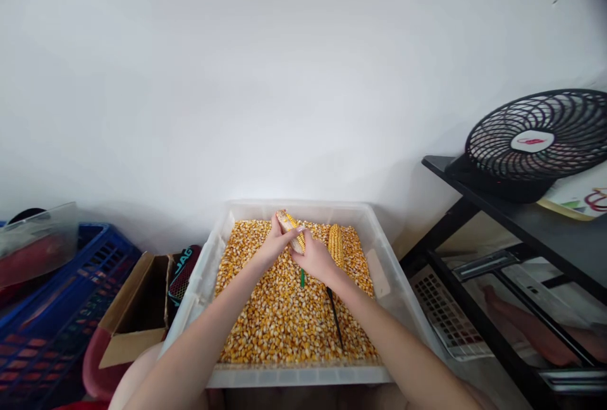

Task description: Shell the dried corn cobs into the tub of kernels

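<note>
A partly shelled corn cob (297, 243) is gripped between both hands above a plastic bin. My left hand (276, 239) is closed around its left side, and my right hand (313, 254) holds its right side with the thumb pressed near the kernels. Yellow kernels line one side of the cob; a pale bare strip shows on the other. Loose corn kernels (284, 328) fill the bin below. A full corn cob (336, 244) lies on them just right of my right hand. Beneath the hands a green piece (302, 278) and a thin black rod (334, 318) rest on the kernels.
The translucent bin (303, 376) stands against the white wall. To the left are a blue crate (61, 309), an open cardboard box (133, 347) and a red basin (92, 359). A black fan (531, 141) sits on a black-framed stand (450, 173) at right.
</note>
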